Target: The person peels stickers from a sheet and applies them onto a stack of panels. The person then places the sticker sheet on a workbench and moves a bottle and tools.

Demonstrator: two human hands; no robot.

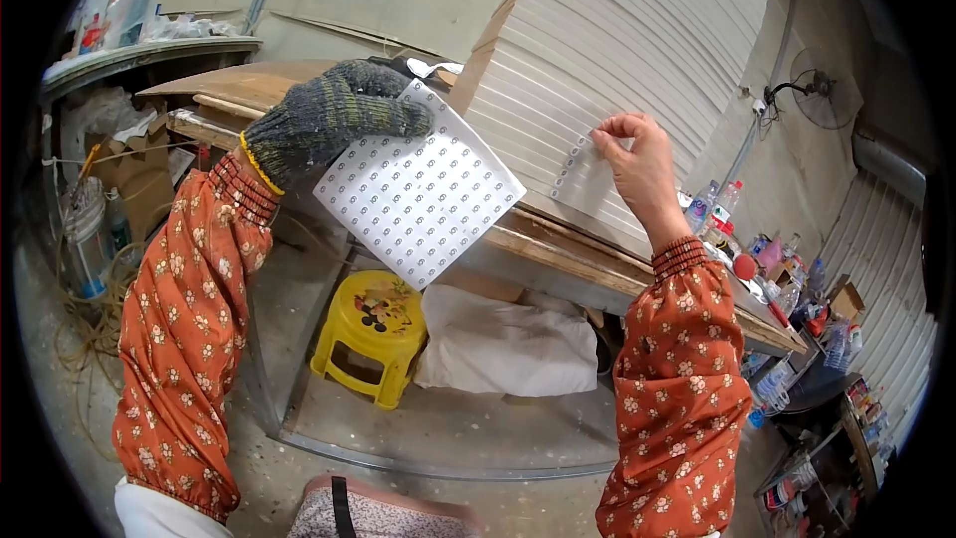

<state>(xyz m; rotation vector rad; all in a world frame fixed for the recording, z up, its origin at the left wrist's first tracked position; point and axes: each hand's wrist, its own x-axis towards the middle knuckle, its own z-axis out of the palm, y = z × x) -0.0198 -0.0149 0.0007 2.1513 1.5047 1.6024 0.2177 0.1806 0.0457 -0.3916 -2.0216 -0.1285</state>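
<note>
My left hand (334, 120), in a dark grey knit glove with a yellow cuff, is closed on the upper edge of a white sheet (423, 189). Rows of small dark printed marks, like stickers, cover that sheet. To the right my bare right hand (637, 157) pinches thumb and fingertips together at the top of a narrow strip of small round stickers (570, 167). The strip hangs slanting in front of a tall stack of white panels (607, 50); whether it touches them I cannot tell. Both forearms wear orange flowered sleeves.
The stack rests on a wooden-edged workbench (597, 257). Beneath it are a yellow stool (370, 324) and a white cloth (503, 344). Plastic bottles (722, 204) and clutter crowd the bench's right end. A wall fan (819, 85) is at the right; loose rope (85, 329) lies left.
</note>
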